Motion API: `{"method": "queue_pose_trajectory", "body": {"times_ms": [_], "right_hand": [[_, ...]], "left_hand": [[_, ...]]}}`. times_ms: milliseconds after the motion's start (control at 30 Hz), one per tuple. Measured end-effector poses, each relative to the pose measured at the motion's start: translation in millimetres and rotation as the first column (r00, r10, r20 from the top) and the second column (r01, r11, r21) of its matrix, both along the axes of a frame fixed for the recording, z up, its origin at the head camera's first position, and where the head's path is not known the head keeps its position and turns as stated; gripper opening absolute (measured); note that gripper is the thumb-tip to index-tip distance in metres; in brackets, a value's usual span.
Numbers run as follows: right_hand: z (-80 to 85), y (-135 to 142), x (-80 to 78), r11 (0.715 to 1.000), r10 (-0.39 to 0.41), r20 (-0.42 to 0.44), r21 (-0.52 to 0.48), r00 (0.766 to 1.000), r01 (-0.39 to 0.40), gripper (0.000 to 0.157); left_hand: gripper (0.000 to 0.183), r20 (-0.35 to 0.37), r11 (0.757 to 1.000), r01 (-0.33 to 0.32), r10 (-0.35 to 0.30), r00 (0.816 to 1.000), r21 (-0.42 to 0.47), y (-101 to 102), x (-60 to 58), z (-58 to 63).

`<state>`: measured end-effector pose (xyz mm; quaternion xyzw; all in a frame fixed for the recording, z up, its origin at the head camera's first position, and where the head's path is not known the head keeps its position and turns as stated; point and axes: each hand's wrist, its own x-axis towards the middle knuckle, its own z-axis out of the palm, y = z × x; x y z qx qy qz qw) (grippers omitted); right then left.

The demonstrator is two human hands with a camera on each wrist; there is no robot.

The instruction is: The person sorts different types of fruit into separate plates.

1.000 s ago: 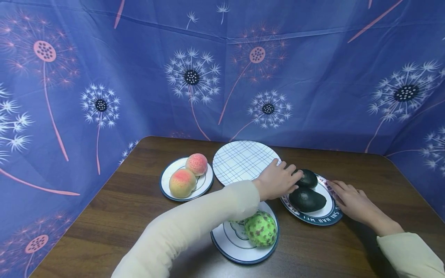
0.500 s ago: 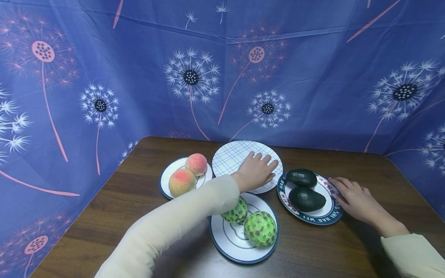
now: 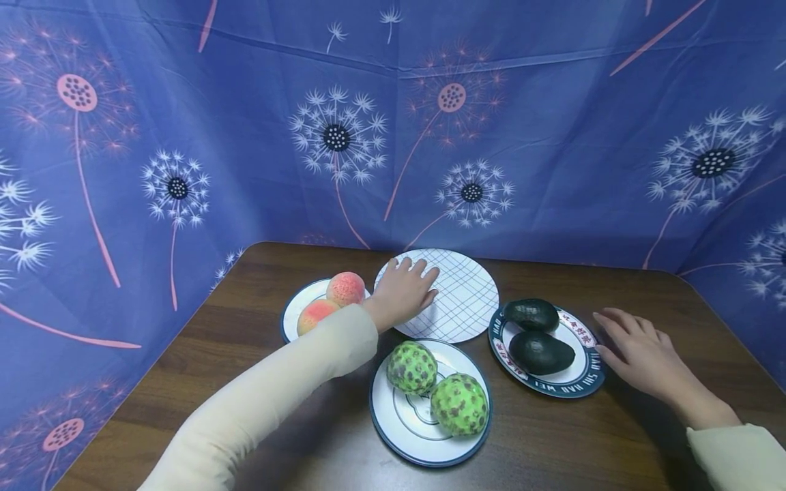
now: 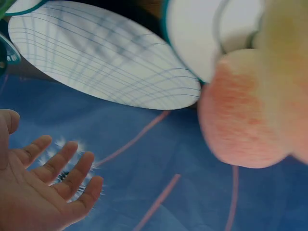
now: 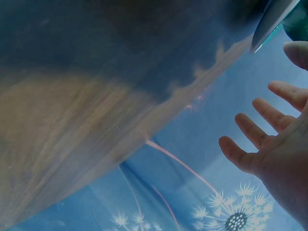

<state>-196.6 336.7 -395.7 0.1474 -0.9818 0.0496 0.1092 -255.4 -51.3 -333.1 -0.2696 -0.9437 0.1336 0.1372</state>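
Note:
My left hand (image 3: 402, 290) hovers over the left part of a white plate with a blue grid (image 3: 469, 290), fingers spread and holding nothing. In the left wrist view its palm and slightly bent fingers show, with a peach (image 4: 243, 110) at the right. Two peaches, a smaller one (image 3: 346, 288) and a larger one (image 3: 314, 315) partly behind the sleeve, lie on a blue-rimmed plate (image 3: 290, 312). Beside the lettered plate (image 3: 568, 389) that bears two dark green avocados (image 3: 543, 352), my right hand (image 3: 641, 358) has loosely bent fingers and nothing in them.
Nearer the front, a blue-rimmed white plate (image 3: 399, 436) bears two round green fruits with brown spots (image 3: 459, 404). All the plates stand on a brown wooden table (image 3: 534, 443). A blue dandelion-print cloth (image 3: 552, 170) hangs behind the table and at its sides.
My left hand has moved left from the avocados, across the grid plate towards the peaches, uncovering a second green fruit. My right hand has drawn slightly right, away from the lettered plate's rim.

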Motion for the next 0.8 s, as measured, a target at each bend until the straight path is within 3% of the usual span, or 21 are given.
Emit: {"method": "queue_pose_trajectory", "body": {"times_ms": [400,800], "right_hand": [[-0.7,12.0,9.5,0.999,-0.034,-0.033,-0.019,0.999,0.033,0.067],[-1.3,20.9,15.8,0.998,-0.044,-0.089,-0.058,0.995,0.039,0.076]], "left_hand": [[0.044,-0.008,0.988,-0.124,0.125,0.992,0.097,-66.3,-3.6,4.4],[0.052,0.039,0.939,-0.257,0.255,0.966,0.231,-140.4,9.3,1.6]]}}
